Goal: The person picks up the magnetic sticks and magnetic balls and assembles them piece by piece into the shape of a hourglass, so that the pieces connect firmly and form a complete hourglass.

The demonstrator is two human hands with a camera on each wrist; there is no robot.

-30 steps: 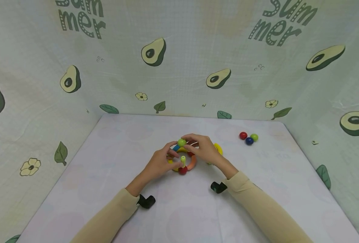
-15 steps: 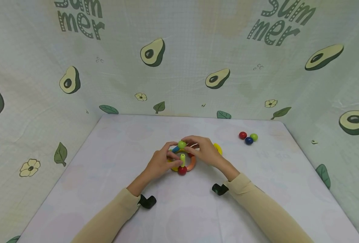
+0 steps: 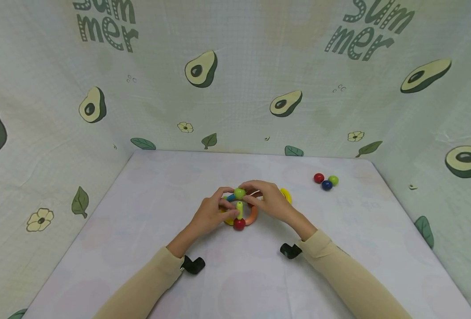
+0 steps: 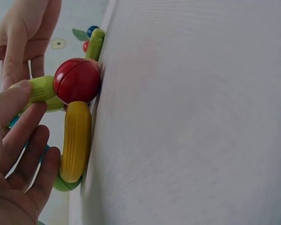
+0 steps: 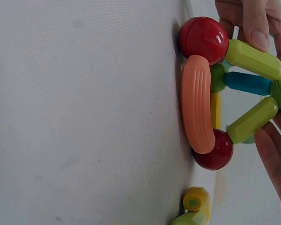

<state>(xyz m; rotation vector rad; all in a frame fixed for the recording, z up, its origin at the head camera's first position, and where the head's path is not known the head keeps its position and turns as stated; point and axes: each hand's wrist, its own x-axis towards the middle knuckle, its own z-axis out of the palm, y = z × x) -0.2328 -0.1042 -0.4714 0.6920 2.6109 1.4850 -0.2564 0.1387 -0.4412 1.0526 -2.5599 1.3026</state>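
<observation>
A frame of rods and balls stands on the table. Its red balls (image 5: 203, 40) are joined by an orange curved rod (image 5: 196, 105), and a yellow curved rod (image 4: 76, 140) runs from the near red ball (image 3: 239, 224). My left hand (image 3: 209, 215) pinches the light green rod (image 5: 255, 60) rising from that ball. At the top, my right hand (image 3: 273, 200) grips a green ball (image 3: 239, 193) with its fingertips. A blue rod (image 5: 248, 83) and another light green rod (image 5: 253, 119) slope up to that green ball. Fingers partly hide the frame's far side in the head view.
Red (image 3: 319, 178), blue (image 3: 327, 185) and green loose balls (image 3: 333, 180) lie together at the back right. Yellow (image 5: 196, 199) and light green pieces (image 5: 189, 219) lie just right of the frame, partly behind the right hand in the head view.
My right hand and the green ball have come down slightly, towards me. The near light green rod has shifted a little, and my left hand has hardly moved.
</observation>
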